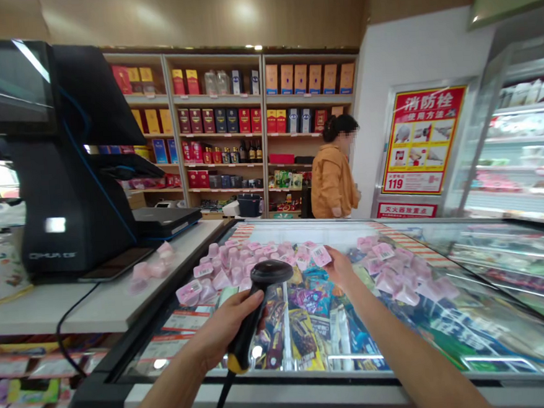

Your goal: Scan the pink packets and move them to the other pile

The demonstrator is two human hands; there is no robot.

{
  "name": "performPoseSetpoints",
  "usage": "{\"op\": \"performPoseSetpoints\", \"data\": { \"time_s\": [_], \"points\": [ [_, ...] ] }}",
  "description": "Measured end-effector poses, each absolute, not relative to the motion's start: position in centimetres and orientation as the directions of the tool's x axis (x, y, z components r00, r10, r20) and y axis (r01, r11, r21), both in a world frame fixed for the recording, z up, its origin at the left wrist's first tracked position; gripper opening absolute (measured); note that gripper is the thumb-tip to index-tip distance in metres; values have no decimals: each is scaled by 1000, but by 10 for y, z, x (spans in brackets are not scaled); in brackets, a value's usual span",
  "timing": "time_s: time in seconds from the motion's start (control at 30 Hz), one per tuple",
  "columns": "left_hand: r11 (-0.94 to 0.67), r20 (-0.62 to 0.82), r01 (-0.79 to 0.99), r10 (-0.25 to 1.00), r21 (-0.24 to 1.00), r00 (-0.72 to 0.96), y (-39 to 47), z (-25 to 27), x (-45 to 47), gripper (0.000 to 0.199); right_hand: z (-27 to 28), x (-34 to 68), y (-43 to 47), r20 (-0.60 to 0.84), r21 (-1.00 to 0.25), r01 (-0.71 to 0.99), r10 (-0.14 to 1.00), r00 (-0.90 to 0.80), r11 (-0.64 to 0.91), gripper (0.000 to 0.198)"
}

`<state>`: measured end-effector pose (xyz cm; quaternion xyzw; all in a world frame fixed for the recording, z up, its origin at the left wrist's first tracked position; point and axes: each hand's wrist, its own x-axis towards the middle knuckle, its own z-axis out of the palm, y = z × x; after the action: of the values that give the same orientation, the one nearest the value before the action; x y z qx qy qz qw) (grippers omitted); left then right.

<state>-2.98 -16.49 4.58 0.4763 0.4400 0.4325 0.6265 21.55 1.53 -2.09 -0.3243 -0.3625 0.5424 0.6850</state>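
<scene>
My left hand (pixel 237 318) is wrapped round the handle of a black and yellow barcode scanner (pixel 271 271), its head raised above the freezer's glass top. In my right hand (pixel 339 266) is a small pink cup with a white barcode label (pixel 321 256), pinched by its edge with the label facing me. The cup is to the right of the scanner head, and the two are apart. A pile of similar pink cups (pixel 232 263) lies on the glass behind and left of the scanner. Another pile of pink cups (pixel 400 269) lies right of my right hand.
Under the freezer glass (pixel 187 319) lie many packaged ice creams. A black checkout terminal (pixel 65 181) stands on the left counter, near a few pink cups (pixel 153 268). The scanner's cable hangs down toward me. A person in an orange jacket (pixel 333 178) stands beyond the freezer, before stocked shelves.
</scene>
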Motion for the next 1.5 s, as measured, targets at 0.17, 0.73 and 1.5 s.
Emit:
{"op": "performPoseSetpoints", "data": {
  "time_s": [0.17,0.73,1.5],
  "points": [
    [194,-150,-162,957,968,249,-169,42,-31,24,-18,180,5,176,-796,-575,981,82,191,15],
    [140,-108,-167,976,976,189,-161,50,-28,24,-31,171,-12,301,-953,63,914,273,295,32],
    [124,-109,-124,986,984,126,-140,47,-21,24,-23,112,25,211,-606,792,975,62,81,69]
  ]
}}
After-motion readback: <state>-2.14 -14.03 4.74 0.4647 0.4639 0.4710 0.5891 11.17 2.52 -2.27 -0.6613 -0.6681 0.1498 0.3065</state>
